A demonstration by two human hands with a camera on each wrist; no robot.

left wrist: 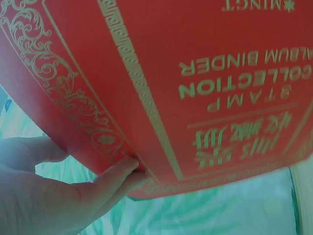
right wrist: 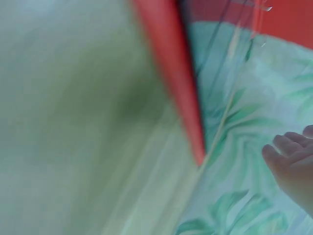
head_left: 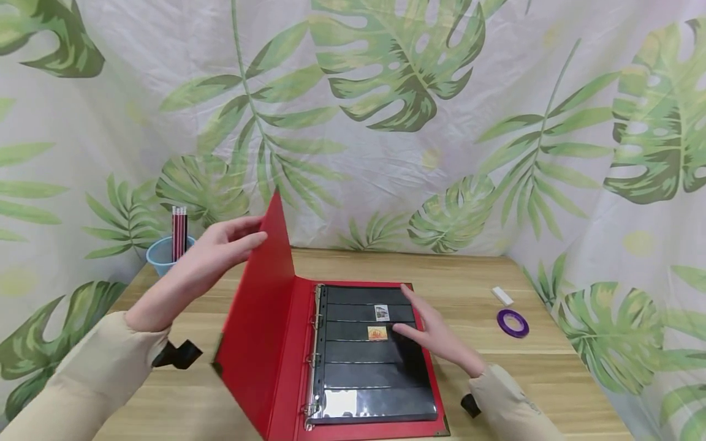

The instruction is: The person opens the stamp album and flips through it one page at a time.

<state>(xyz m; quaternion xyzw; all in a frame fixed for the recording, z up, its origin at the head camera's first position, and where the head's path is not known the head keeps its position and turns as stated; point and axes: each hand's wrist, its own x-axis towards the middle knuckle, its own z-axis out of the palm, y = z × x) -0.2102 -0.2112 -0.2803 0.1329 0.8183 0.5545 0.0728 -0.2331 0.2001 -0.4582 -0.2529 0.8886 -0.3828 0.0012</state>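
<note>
A red stamp album (head_left: pixel 300 367) lies on the table, its front cover (head_left: pixel 261 306) raised nearly upright. My left hand (head_left: pixel 228 242) grips the cover near its upper outer edge, thumb against the outer face. Gold lettering and a scroll border mark that face in the left wrist view. On the black pocket page (head_left: pixel 380 373), held by metal rings, sit a grey-white stamp (head_left: pixel 382 313) and an orange-yellow stamp (head_left: pixel 377 333). With fingers extended and holding nothing, my right hand (head_left: pixel 432 331) hovers over the page's right edge; in the right wrist view it shows at the right.
At the back left stands a light blue cup (head_left: pixel 160 257) with several pencils (head_left: pixel 179 236). To the right on the wooden table (head_left: pixel 551 380) lie a purple tape roll (head_left: pixel 502 326) and a white block (head_left: pixel 502 296). A leaf-patterned curtain (head_left: pixel 375 171) hangs behind.
</note>
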